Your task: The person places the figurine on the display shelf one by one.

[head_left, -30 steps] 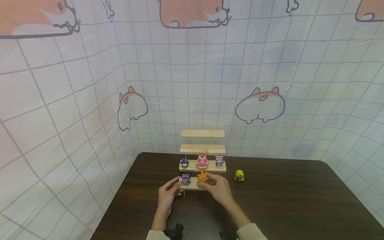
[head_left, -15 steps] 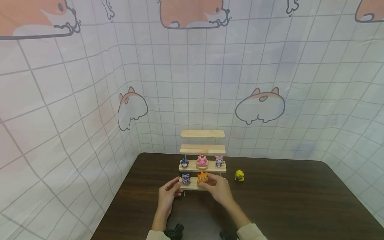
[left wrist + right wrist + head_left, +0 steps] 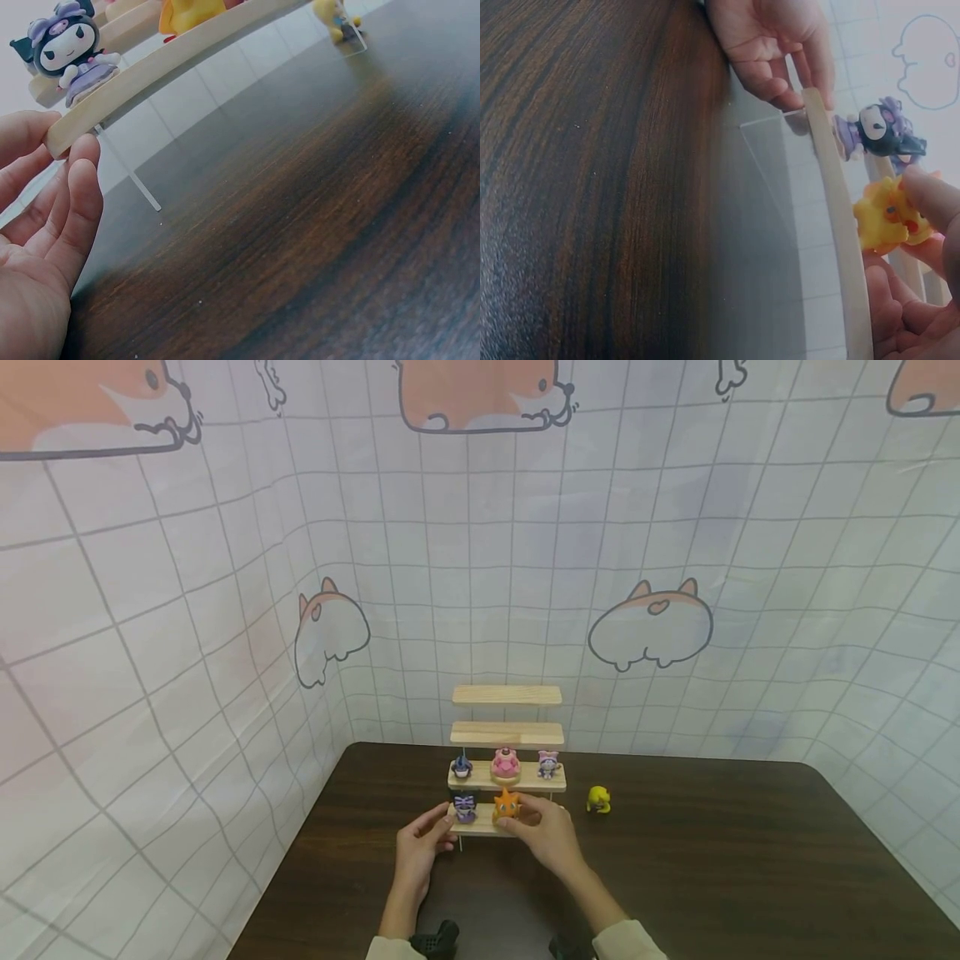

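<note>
A tiered wooden display stand has its lowest shelf (image 3: 481,828) held at the left end by my left hand (image 3: 417,846), thumb above and fingers below. Close to that hand, a black-and-purple figurine (image 3: 69,52) with a bow stands upright on the shelf. My right hand (image 3: 552,835) pinches an orange-yellow spiky-headed figurine (image 3: 507,804) between thumb and fingers, at the middle of the same shelf. In the right wrist view its base (image 3: 870,225) meets or nearly meets the wood. On the tier above stand a dark blue figurine (image 3: 461,766), a pink one (image 3: 506,764) and a lilac one (image 3: 548,765).
A yellow figurine (image 3: 598,799) sits on the dark wooden table (image 3: 712,860), right of the stand. Two upper shelves (image 3: 507,732) bear nothing. Clear supports (image 3: 135,176) hold up the stand. A patterned cloth (image 3: 525,543) hangs behind.
</note>
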Action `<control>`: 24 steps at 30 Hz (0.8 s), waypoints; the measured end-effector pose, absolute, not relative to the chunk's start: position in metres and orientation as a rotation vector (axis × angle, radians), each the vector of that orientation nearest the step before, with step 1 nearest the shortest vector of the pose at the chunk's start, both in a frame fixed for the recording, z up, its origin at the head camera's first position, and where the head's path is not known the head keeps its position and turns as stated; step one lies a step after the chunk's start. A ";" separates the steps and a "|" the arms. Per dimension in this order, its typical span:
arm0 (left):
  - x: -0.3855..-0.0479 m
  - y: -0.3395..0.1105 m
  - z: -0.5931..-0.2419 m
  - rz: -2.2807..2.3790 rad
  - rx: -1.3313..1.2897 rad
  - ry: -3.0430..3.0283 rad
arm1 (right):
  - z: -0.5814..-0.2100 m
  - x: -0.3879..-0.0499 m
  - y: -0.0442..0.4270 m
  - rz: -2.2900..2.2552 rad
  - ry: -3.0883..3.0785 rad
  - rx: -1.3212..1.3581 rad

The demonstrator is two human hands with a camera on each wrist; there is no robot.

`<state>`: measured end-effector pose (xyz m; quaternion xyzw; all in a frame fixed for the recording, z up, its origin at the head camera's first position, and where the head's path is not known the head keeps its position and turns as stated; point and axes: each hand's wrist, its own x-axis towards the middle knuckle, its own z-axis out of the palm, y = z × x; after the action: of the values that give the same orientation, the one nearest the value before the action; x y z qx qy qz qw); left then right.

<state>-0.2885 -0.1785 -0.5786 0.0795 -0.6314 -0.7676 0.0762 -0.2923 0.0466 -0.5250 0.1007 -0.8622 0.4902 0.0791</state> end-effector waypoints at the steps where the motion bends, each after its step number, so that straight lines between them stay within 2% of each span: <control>1: -0.288 -0.178 -0.579 -2.303 0.239 -1.892 | -0.525 -0.292 0.047 1.466 -2.581 0.301; 12: -0.288 -0.179 -0.578 -2.286 0.234 -1.911 | -0.525 -0.290 0.055 1.495 -2.579 0.294; 24: -0.287 -0.178 -0.577 -2.293 0.224 -1.911 | -0.524 -0.279 0.085 1.551 -2.570 0.335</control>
<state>-0.2866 -0.1783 -0.5772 0.0747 -0.6366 -0.7640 0.0740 -0.2791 0.0849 -0.5240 0.1107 -0.8493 0.5126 0.0608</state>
